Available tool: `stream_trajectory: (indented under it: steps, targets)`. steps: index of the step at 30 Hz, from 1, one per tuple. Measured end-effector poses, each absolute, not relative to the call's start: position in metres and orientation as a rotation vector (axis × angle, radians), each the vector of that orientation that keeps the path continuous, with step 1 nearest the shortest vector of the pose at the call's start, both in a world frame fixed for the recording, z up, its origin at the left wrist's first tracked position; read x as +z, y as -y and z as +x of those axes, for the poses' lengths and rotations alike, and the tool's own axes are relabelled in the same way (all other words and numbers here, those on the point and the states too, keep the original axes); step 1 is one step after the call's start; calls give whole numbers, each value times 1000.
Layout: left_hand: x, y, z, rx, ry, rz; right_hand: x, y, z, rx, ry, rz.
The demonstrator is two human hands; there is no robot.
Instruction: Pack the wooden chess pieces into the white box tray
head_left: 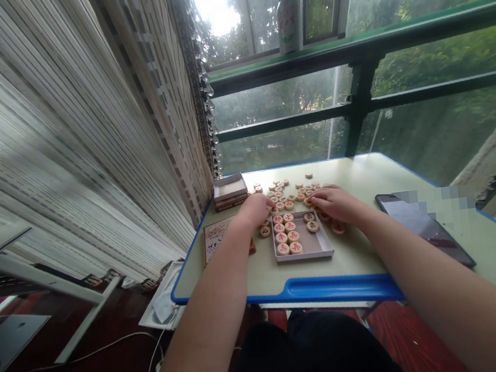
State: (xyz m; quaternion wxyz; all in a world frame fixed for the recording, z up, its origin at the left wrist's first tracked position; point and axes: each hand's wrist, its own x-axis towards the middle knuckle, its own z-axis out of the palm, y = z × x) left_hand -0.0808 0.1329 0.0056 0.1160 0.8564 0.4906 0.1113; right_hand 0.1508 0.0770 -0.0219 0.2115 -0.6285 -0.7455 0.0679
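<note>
from my remote seat i see the open box [305, 256], red-marked pieces [290, 227] filling its nine o'clock side, two dark-marked ones [310, 226] toward one. the left hand [257, 210] is at its ten, the right hand [333, 202] at two, fingers curled to loose pieces [289, 206] at twelve; i can't tell whether either grips one. a phone [423, 229] lies at three.

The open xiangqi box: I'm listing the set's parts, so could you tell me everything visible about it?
The open xiangqi box is a shallow, rectangular tray with thin, greyish-lilac walls, apparently cardboard. It lies flat on the pale green table, near the blue groove. Inside, eight red-marked pieces form two columns at left; two dark-marked pieces lie toward the far right, with bare floor in front. Loose pieces crowd its far side; contact is unclear.
</note>
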Motion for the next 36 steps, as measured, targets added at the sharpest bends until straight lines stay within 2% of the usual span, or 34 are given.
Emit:
stream_trajectory:
  steps: [7, 17, 21, 28, 36]
  targets:
    - [10, -133, -83, 270, -1388, 2550, -18, -78, 147, 52, 2002, -1853]
    - [8, -134, -84, 231, -1295, 2580, -29, -92, 145, 55, 1906, -1803]
    - [10, -132, -84, 223, -1300, 2589, -23, -87, 141, 158, 1748, -1649]
    - [11, -132, -82, 223, -1254, 2633, 1, -62, 142, 686, 1492, -1434]
    - [13, -130, -81, 264, -1387, 2564, -5, -67, 152, 576, 1672, -1732]
